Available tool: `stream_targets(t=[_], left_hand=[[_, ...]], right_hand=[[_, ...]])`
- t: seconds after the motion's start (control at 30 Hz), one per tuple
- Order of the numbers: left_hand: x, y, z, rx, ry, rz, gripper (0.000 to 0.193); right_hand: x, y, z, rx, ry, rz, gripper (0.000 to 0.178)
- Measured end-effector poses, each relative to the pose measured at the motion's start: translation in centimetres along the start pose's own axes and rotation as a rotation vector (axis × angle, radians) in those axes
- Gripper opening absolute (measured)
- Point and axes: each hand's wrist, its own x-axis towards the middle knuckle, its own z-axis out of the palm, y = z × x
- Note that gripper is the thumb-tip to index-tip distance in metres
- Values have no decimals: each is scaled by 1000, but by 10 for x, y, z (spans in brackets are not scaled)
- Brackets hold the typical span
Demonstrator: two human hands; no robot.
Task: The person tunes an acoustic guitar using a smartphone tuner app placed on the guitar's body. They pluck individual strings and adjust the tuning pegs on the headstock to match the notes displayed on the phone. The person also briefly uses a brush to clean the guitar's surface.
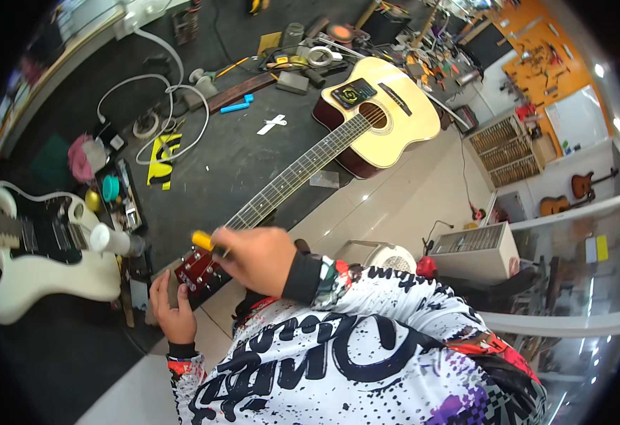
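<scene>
An acoustic guitar [413,117] with a pale top lies face up, its neck [297,173] slanting down-left toward me. My right hand [260,261] is closed around a small tool with a yellow handle [201,239], just over the dark red headstock [195,269]. The tool's working end is hidden by my fingers. My left hand [173,310] has its fingers apart beside the headstock's end; whether it touches the wood I cannot tell. A dark phone [353,93] with a lit round dial rests on the guitar's top near the soundhole.
On the dark bench [204,188] lie a blue string winder [236,106], a white cable [207,117] and a yellow-black piece [161,159]. A white electric guitar body [55,287] and a white cup [108,239] stand left. Tools crowd the far side. A white stool [388,258] is right.
</scene>
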Motion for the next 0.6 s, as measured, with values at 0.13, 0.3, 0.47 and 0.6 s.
stream_targets(t=[0.13,0.3,0.47,0.6], left_hand=[[26,37,-1,20,17,4,39],[48,85,26,38,-72,67,41],[65,132,83,147,-204,4,48],[84,164,152,326,-353,133,73]], right_hand=[[25,97,-66,-290,97,530,27],[0,317,-272,-890,425,677,34],[15,242,-206,-394,283,310,30],[12,202,-163,41,-27,201,32]])
